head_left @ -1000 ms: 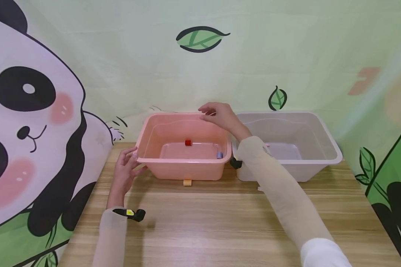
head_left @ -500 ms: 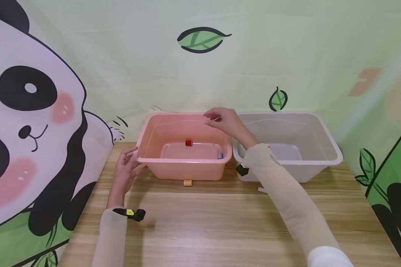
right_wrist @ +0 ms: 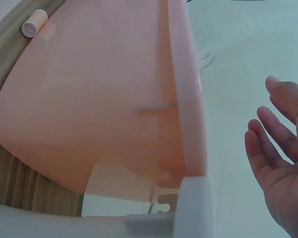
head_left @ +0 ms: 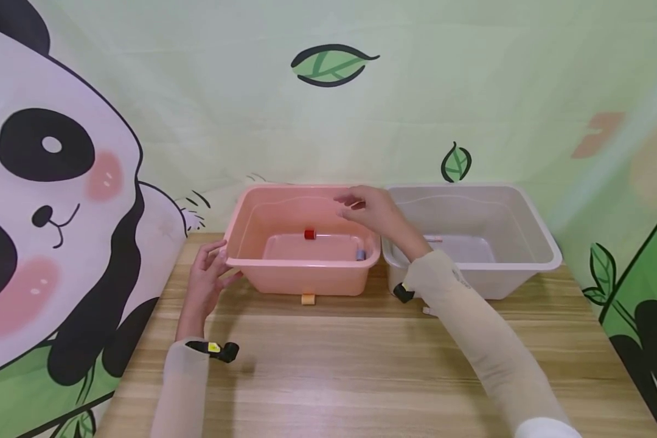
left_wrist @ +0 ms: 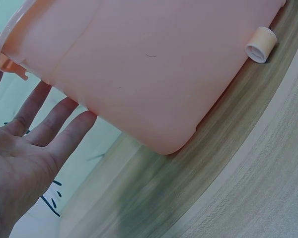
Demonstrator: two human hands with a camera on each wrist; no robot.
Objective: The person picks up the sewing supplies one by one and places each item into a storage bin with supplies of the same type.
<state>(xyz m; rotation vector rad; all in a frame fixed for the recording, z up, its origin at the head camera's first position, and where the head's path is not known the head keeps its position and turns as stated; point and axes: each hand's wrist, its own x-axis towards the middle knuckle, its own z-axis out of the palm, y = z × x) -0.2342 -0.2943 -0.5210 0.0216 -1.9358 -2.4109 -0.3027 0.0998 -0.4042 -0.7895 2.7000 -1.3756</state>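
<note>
The pink bin [head_left: 301,278] stands on the table, with a red cylinder [head_left: 309,234] and a blue-grey cylinder [head_left: 361,255] inside. My left hand [head_left: 204,289] touches its left side; in the left wrist view the fingertips of that hand [left_wrist: 35,144] rest against the pink wall [left_wrist: 139,64]. Above the right part of the pink bin is my right hand [head_left: 378,212], fingers loosely bent and apart, holding nothing. The right wrist view shows this hand [right_wrist: 285,158] beyond the pink rim [right_wrist: 188,99], palm empty.
A grey-white bin [head_left: 525,266] stands right of the pink one, with a small pinkish piece [head_left: 434,238] inside. A pale orange cylinder [head_left: 308,299] lies before the pink bin, a small whitish piece [head_left: 428,311] before the grey-white bin. A printed cloth [head_left: 241,109] hangs behind.
My right hand has moved right and down, towards the near side, over the pink bin's right part. The left hand has kept its place on the bin.
</note>
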